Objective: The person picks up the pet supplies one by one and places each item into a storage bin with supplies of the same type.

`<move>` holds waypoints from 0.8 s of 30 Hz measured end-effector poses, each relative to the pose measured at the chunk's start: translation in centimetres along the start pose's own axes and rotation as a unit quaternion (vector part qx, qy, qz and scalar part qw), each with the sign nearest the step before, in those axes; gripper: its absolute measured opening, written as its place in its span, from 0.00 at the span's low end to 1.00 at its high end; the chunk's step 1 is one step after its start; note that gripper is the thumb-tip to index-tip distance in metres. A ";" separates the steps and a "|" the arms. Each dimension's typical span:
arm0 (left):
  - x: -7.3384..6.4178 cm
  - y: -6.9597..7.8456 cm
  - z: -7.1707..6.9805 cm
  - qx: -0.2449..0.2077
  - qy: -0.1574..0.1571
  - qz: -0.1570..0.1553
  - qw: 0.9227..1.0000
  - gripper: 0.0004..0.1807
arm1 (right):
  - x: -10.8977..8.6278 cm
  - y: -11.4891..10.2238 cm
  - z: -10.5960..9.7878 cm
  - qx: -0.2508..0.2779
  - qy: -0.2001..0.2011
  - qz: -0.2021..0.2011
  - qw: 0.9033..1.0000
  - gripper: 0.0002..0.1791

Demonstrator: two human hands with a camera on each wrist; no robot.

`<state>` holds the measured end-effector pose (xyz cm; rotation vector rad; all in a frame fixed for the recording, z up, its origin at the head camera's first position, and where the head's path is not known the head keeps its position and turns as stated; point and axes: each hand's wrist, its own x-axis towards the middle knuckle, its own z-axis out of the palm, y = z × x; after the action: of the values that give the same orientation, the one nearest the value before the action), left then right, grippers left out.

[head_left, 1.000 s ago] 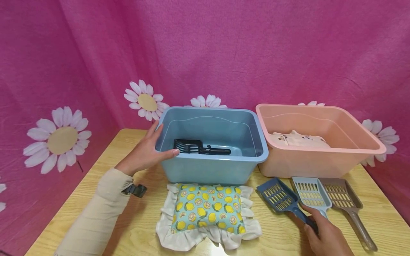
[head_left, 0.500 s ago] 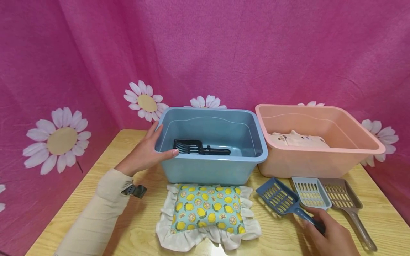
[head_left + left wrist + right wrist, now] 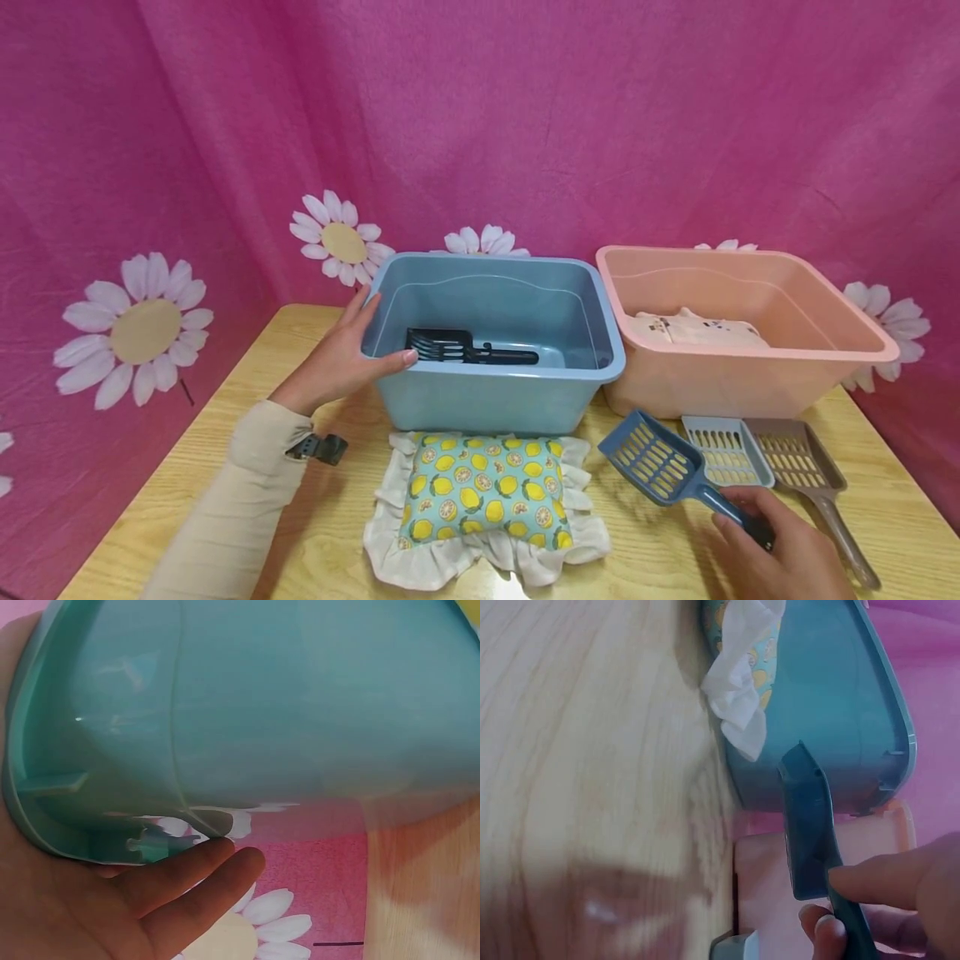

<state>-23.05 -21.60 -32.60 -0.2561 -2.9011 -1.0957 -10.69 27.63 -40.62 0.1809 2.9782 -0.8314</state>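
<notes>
My left hand (image 3: 341, 362) holds the near-left corner of a blue litter box (image 3: 491, 404), thumb over the front rim and fingers along the left side. Inside that box lies a black slotted scoop (image 3: 510, 357). At the right, my right hand (image 3: 795, 550) grips the handle of a dark blue litter scoop (image 3: 660, 462). Its slotted head points up and left, raised over the table as the right wrist view shows. A light blue scoop (image 3: 738, 473) and a brown scoop (image 3: 834, 477) lie beside it, the light blue one's handle hidden behind my hand.
A pink litter box (image 3: 720, 385) stands to the right of the blue one, with a pale printed cloth item (image 3: 701, 330) inside. A lemon-print pillow (image 3: 480, 492) with white ruffles lies before the blue box. A pink flowered curtain (image 3: 480, 108) hangs behind the wooden table (image 3: 315, 533).
My right hand has lifted the dark blue scoop off the table and moved slightly right and toward me. My left hand stays at the blue litter box.
</notes>
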 end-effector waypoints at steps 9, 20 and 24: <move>0.1 -0.2 0.2 -0.006 0.004 0.006 1.000 0.61 | -0.4 -0.4 -1.2 0.009 0.017 -0.045 0.999 0.22; 0.1 -0.2 0.1 -0.010 0.005 0.005 1.000 0.60 | -1.3 -1.6 -2.2 -0.012 0.097 -0.073 0.993 0.19; 0.0 -0.2 0.1 -0.005 0.003 0.002 1.000 0.60 | -1.5 -1.6 -2.9 -0.009 0.123 -0.085 0.989 0.19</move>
<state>-23.10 -21.71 -32.82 -0.2592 -2.8883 -1.1095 -9.45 27.62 -37.20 0.0281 3.2689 -0.8542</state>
